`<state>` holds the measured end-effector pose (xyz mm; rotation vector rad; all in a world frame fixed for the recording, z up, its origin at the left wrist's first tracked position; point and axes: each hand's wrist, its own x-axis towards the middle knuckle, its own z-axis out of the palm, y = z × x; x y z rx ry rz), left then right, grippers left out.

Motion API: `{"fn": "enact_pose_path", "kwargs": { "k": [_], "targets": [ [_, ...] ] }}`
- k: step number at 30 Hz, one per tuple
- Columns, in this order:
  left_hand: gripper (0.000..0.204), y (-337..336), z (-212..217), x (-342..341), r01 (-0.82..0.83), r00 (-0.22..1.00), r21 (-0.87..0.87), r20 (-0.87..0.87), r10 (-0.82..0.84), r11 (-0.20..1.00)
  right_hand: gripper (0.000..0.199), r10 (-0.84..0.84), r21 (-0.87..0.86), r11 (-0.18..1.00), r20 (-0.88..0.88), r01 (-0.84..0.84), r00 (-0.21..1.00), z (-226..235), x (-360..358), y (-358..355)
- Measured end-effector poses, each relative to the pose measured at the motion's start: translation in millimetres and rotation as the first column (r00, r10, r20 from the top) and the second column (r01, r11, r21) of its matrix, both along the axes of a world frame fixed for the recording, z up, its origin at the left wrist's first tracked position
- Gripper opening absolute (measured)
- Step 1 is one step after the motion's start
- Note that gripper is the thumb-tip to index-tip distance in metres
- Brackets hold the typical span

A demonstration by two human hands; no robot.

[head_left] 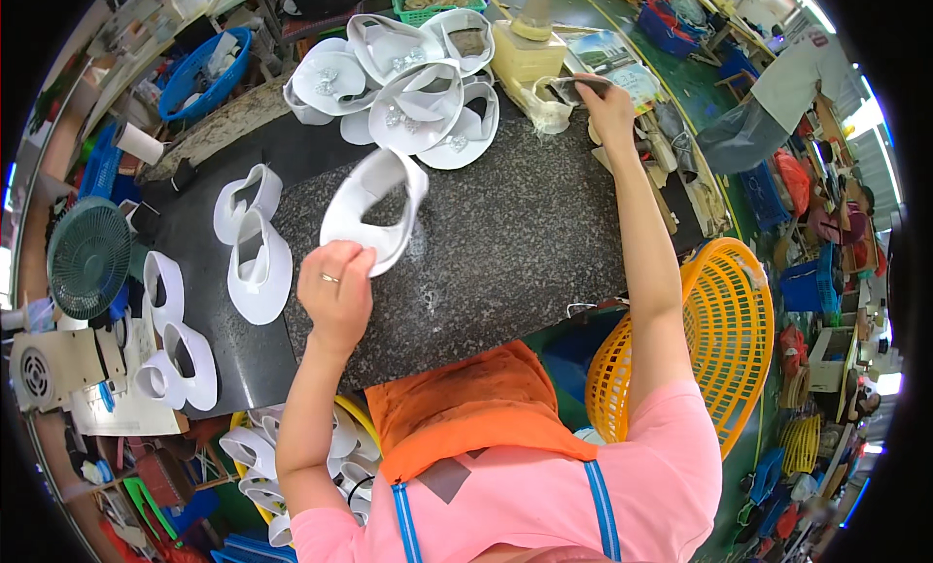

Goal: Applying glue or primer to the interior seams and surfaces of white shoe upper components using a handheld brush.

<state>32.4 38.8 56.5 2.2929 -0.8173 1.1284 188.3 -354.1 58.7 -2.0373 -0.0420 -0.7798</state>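
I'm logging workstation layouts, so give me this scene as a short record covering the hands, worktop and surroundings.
Left hand: pinching a white shoe piece above the worktop
Right hand: reaching far out, fingers at a dark object; its kind and grip unclear
Worktop surface: dark, speckled
Far side: heaped white pieces, silvery decorations on several
Left side: more white pieces, green fan
Right side: yellow perforated basket

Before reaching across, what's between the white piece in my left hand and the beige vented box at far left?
In the head view, leftward from the held white piece: two white pieces on the dark tabletop, then three more nearer the beige box.
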Motion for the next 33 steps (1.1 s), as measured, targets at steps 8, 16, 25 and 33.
{"fn": "enact_pose_path", "kwargs": {
  "k": [8, 16, 25, 33],
  "targets": [
    [0.021, -7.4, -60.4, -3.9, 0.076, 0.977, 0.099, -0.205, -0.055, 0.992, 0.026, -0.068, -0.463, 0.886, -0.191, -0.029, 0.979, -24.3, 50.5, -16.4],
    [0.023, 7.9, -67.0, -26.1, 0.108, 0.943, 0.111, -0.327, -0.066, 0.988, 0.027, 0.242, 0.317, 0.945, -0.506, -0.082, 0.828, 14.0, -41.9, 31.4],
    [0.024, 10.3, -68.8, -32.1, 0.119, 0.969, 0.245, -0.238, -0.06, 0.962, 0.018, 0.576, -0.099, 0.742, -0.413, -0.663, 0.706, -6.0, -98.6, 219.1],
    [0.013, 10.4, -70.5, -31.1, 0.122, 0.97, 0.208, -0.234, -0.072, 0.97, 0.018, 0.775, -0.212, 0.408, -0.433, -0.888, 0.459, 6.0, -100.5, 203.0]
  ]
}}
